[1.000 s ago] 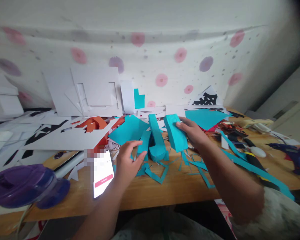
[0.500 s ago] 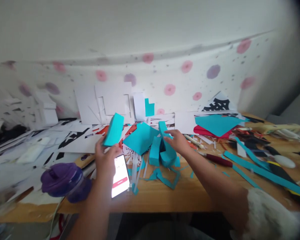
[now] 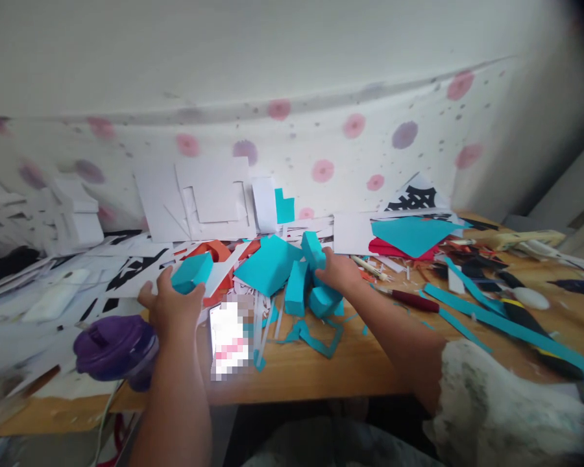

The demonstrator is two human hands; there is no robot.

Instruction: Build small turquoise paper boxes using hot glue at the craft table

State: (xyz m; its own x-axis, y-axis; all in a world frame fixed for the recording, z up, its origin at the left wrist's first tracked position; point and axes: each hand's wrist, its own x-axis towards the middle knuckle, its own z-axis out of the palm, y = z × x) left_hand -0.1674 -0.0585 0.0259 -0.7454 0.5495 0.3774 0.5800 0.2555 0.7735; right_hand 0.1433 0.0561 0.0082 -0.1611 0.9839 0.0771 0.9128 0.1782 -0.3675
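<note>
My left hand (image 3: 172, 305) is closed around the lower end of a teal folded paper block (image 3: 194, 269), held low over the white and orange scraps. My right hand (image 3: 340, 272) grips the side of another teal folded piece (image 3: 313, 248); some of its fingertips are hidden behind it. Under and beside that hand lie two more teal folded pieces, a narrow upright block (image 3: 296, 288) and a curved one (image 3: 325, 301). A flat teal sheet (image 3: 270, 264) lies between my hands.
A lit phone (image 3: 228, 340) lies near the front edge of the wooden table (image 3: 282, 383). The purple lidded container (image 3: 111, 347) stands at left. At right lie a dark-red-handled tool (image 3: 413, 300), teal strips (image 3: 496, 324) and a white egg-shaped object (image 3: 530, 298). White panels (image 3: 211, 201) lean behind.
My left hand has moved left and lowered the teal block, tipping it over from upright. My right hand has closed on a teal piece and shifted it slightly. The view has shifted a little.
</note>
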